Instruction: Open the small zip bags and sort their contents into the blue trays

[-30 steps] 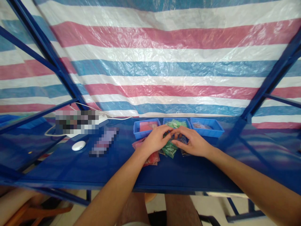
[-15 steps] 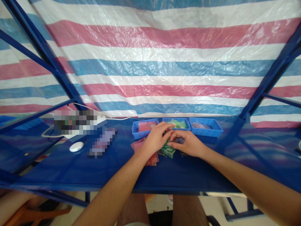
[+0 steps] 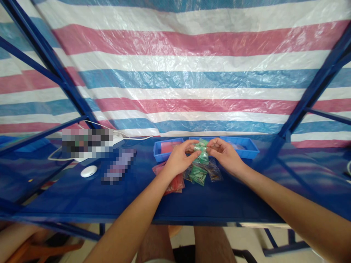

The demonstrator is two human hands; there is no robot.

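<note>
A small green plastic bag (image 3: 203,156) is held up between my two hands, in front of the middle tray. My left hand (image 3: 181,157) pinches its left side between thumb and fingers. On the other side, my right hand (image 3: 227,156) has its fingertips closed on the bag's right edge. Below them on the table lie another green bag (image 3: 197,175) with small pieces inside and a clear bag (image 3: 215,172) of dark, thin pieces. Red bags (image 3: 175,184) lie in a pile under my left wrist.
Blue trays stand in a row behind my hands: the left tray (image 3: 157,153) holds red bags, the right tray (image 3: 251,151) clear ones. To the left are a white rounded object (image 3: 89,171), a blurred-out phone-like shape (image 3: 120,166) and white cables (image 3: 137,138). Blue posts (image 3: 297,109) frame the table.
Both hands have risen slightly and moved apart, my right hand away from the table bags. A green bag now shows between them, and the green and clear bags below are uncovered.
</note>
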